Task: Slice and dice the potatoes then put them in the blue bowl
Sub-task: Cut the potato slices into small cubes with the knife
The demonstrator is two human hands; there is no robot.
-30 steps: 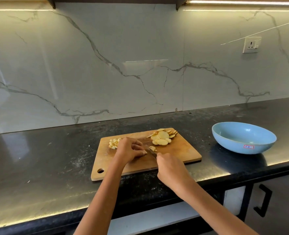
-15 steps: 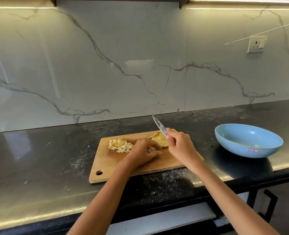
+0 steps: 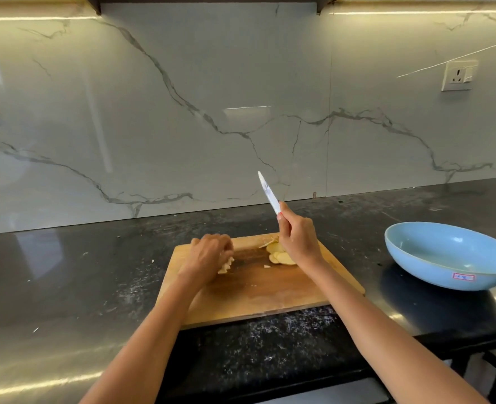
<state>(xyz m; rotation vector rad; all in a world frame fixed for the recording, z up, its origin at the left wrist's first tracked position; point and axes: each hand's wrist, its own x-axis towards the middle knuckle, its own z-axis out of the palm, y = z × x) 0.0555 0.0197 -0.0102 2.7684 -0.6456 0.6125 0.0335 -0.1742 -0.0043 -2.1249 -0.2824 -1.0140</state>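
A: Far left — dark polished desk (image 3: 66,287), stone-like, speckled with pale flecks and crumbs. Marble-look wall panel (image 3: 182,112) behind it, grey veins, glossy

B: And the board?

A: Wooden cutting board (image 3: 270,295), rectangular, rounded corners, a darker damp patch mid-surface. Left hand (image 3: 208,258) rests on its left end, fingers curled over a small heap of diced potato (image 3: 225,266); pale cube edges just show under the knuckles. Whether it is gripping them or only covering them, cannot tell

B: Right side of the board?

A: Round potato slices (image 3: 280,255), thin, overlapping, at the far right part of the board, partly behind the right hand (image 3: 297,240). That hand is closed round the handle of a knife (image 3: 268,193), blade raised off the board, tip pointing up and left; blade looks pale, narrow, smeared

B: Bowl?

A: Blue bowl (image 3: 450,269) on the desk, well right of the board, wide, shallow, smooth glaze, no potato visible inside. Small white sticker (image 3: 463,276) with a red border on its outer wall; writing too small to read. White wall socket (image 3: 458,75) above it
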